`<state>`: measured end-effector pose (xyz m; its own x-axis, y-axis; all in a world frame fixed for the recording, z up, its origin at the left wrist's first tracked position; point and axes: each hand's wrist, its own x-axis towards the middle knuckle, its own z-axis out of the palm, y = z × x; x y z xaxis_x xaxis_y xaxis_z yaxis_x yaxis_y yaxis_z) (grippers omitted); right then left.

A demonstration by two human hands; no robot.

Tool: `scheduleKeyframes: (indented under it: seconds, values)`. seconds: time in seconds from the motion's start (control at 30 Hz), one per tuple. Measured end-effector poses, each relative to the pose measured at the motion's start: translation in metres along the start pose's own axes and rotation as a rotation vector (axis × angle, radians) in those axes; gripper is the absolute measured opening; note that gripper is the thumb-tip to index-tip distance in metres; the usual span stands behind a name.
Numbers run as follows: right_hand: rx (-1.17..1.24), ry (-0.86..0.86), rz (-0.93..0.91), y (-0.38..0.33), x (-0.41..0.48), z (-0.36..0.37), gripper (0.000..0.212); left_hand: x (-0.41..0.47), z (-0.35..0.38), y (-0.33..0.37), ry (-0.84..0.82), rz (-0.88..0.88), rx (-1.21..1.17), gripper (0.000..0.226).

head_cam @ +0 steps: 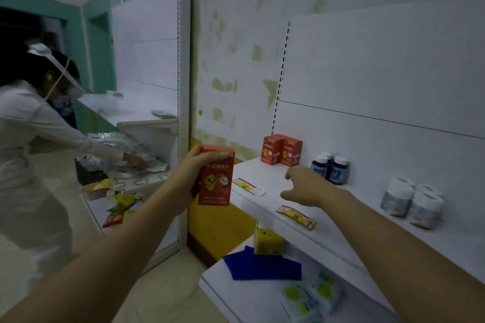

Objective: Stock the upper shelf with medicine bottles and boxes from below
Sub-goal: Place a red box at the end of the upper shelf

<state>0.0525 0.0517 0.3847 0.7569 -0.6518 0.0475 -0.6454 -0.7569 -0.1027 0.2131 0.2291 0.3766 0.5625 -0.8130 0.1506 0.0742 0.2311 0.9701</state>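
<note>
My left hand [193,173] grips a red medicine box [216,177] upright, just left of the upper shelf's [265,183] left end. My right hand [309,187] hovers over that shelf with loose fingers, holding nothing. At the shelf's back stand two matching red boxes [281,150], dark blue bottles [330,168] to their right, and white jars [412,200] further right. On the lower shelf [228,294] sit a yellow box [268,242], blue boxes [262,265] and pale packets [309,296].
Price tags [295,217] lie along the upper shelf's front edge. To the left, past a white upright post [183,60], a person in white [31,139] reaches over another shelving unit with packets. Yellow wall base [220,225] sits below.
</note>
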Motion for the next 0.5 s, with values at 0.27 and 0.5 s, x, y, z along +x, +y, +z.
scheduleKeyframes:
  seconds: [0.27,0.5]
  values:
    - [-0.004,0.041,0.071,-0.001,0.122,0.019,0.052,0.131,-0.034,-0.025,-0.053,-0.016,-0.057,0.046]
    - [-0.008,0.046,0.213,0.018,0.193,0.008,0.035,0.239,-0.041,-0.032,-0.183,-0.063,-0.074,0.045]
